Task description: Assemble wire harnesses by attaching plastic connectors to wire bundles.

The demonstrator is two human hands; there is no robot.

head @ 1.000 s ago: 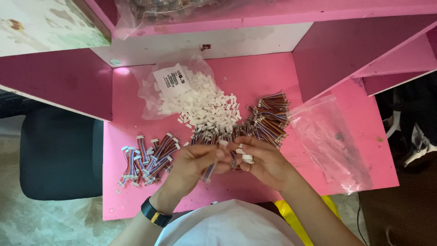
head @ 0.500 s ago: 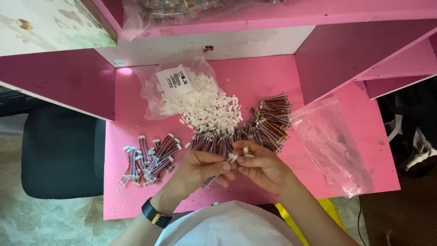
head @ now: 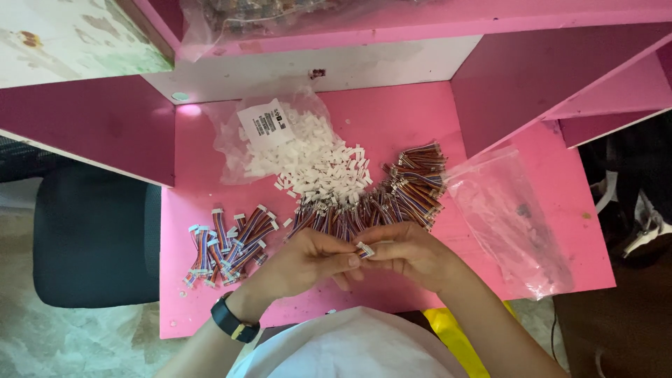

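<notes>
My left hand [head: 308, 260] and my right hand [head: 408, 253] meet over the front of the pink table [head: 420, 119], fingertips together on a short multicoloured wire piece with a white connector [head: 365, 248]. Just beyond the hands lies a spread of loose coloured wire pieces [head: 392, 196]. Behind that sits a heap of small white plastic connectors [head: 322, 171] spilling from a clear bag with a white label [head: 264, 120]. To the left lies a smaller pile of wire pieces with white connectors fitted [head: 229, 243]. A black watch [head: 233, 324] is on my left wrist.
An empty clear plastic bag [head: 514, 217] lies at the table's right. Pink partition walls [head: 98, 126] flank the table on both sides, with a pink shelf above holding another bag. A black chair [head: 94, 245] stands at the left, beside the table edge.
My hands have drawn a little nearer to my body, and the fingertips of both have closed together on one wire piece. The piles have not moved.
</notes>
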